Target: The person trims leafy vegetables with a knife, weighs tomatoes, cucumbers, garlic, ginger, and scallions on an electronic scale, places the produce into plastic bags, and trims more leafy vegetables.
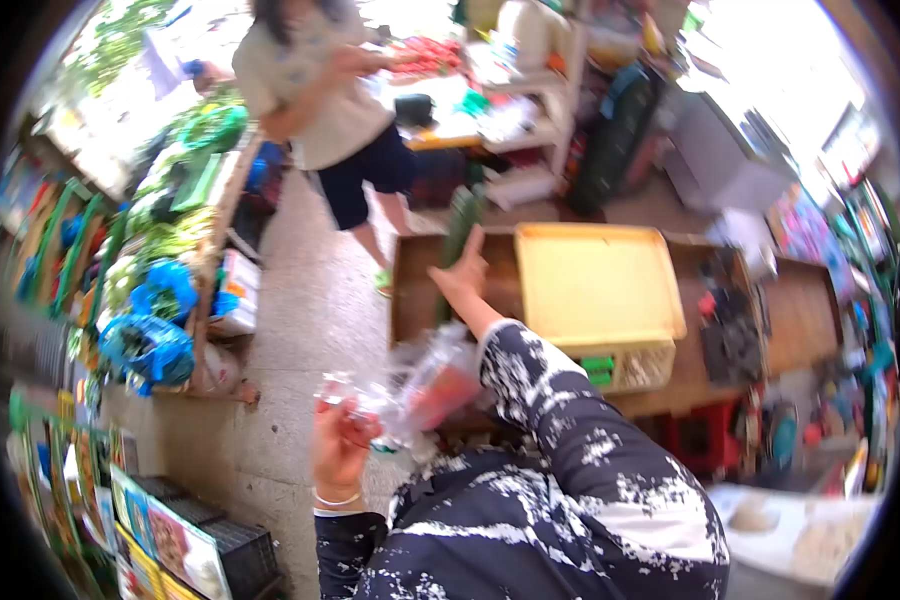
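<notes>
My left hand (340,447) is closed on the gathered top of a clear plastic bag (406,408). Something orange-red shows through the bag's side, too blurred to name. My right hand (462,277) reaches forward over the brown wooden table (410,285), thumb and fingers around a long green cucumber (460,222). The cucumber's far end sticks out beyond my fingers, and its lower part runs down under the hand towards the bag. A yellow lidded box (600,280) stands on the table just right of my right hand.
Another person (320,100) stands ahead on the left, in the aisle (300,330). Greens and blue bags (148,350) fill a stall on the left. Black crates (232,545) sit at lower left. A dark cloth-like heap (730,345) lies right of the yellow box.
</notes>
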`<state>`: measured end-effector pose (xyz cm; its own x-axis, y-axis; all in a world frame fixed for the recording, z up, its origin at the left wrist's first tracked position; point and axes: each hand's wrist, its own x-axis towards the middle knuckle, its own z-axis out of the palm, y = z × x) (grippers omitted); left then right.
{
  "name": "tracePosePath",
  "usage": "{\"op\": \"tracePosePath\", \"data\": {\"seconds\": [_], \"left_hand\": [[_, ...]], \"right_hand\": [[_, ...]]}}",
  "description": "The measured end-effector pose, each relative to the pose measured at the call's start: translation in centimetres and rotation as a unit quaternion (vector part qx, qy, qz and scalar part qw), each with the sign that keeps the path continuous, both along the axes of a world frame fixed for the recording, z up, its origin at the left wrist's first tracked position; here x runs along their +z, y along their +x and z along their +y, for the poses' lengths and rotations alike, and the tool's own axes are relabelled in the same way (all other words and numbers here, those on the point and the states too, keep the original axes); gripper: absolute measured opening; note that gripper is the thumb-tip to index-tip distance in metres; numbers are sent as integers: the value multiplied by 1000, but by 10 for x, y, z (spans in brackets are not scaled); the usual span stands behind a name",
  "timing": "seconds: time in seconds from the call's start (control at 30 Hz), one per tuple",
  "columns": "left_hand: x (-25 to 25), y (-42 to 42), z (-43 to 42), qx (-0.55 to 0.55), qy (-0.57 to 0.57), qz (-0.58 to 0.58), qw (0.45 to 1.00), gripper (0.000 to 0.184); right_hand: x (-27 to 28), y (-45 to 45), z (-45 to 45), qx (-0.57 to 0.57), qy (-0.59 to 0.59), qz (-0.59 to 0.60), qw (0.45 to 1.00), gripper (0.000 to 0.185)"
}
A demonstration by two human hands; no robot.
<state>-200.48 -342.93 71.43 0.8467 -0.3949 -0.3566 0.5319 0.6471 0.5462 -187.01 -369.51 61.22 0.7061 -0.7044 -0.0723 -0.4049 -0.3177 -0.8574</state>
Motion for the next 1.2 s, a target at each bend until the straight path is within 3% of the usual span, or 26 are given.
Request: {"op": "tracePosePath", "data": {"seconds": [0.1,0.17,0.23,0.3,0.37,0.43,0.5,0.57,0.63,0.83,0.97,1.03,1.07,1.2], "left_hand": [[-3,9,4,16,13,-4,1000,29],[-2,14,8,7,21,-11,1000,29],[0,19,7,-5,-2,-51,999,30],[3,25,4,-23,1,-65,998,30],[8,27,-1,-33,-4,-71,997,29],[1,35,2,-40,-22,-62,997,26],[10,41,-5,-88,-79,-91,989,22],[19,50,-7,-116,-83,-107,984,21],[31,56,-14,-130,-139,-111,975,21],[114,56,-76,-231,-197,-157,940,11],[166,74,-117,-343,-252,-227,876,15],[200,69,-134,-261,-220,-213,915,20],[210,66,-156,-344,-281,-226,867,20],[236,77,-194,-388,-318,-203,841,18]], "right_hand": [[15,6,-8,-45,-22,-167,985,108],[57,3,-23,-60,7,-403,913,107],[73,11,-58,-102,44,-453,884,106],[134,-25,-84,-140,37,-462,875,105],[148,-44,-143,-103,42,-523,845,103],[179,-89,-179,-97,123,-535,830,83],[200,-142,-204,-31,22,-530,847,73],[197,-186,-224,-123,-25,-492,862,73],[178,-237,-251,-103,-64,-466,876,91],[125,-352,-248,-261,-75,-403,874,89],[104,-397,-227,-350,-53,-348,868,94],[93,-412,-223,-396,-76,-317,858,92],[90,-419,-220,-403,-80,-313,856,92],[87,-437,-211,-427,-68,-298,851,93]]}}
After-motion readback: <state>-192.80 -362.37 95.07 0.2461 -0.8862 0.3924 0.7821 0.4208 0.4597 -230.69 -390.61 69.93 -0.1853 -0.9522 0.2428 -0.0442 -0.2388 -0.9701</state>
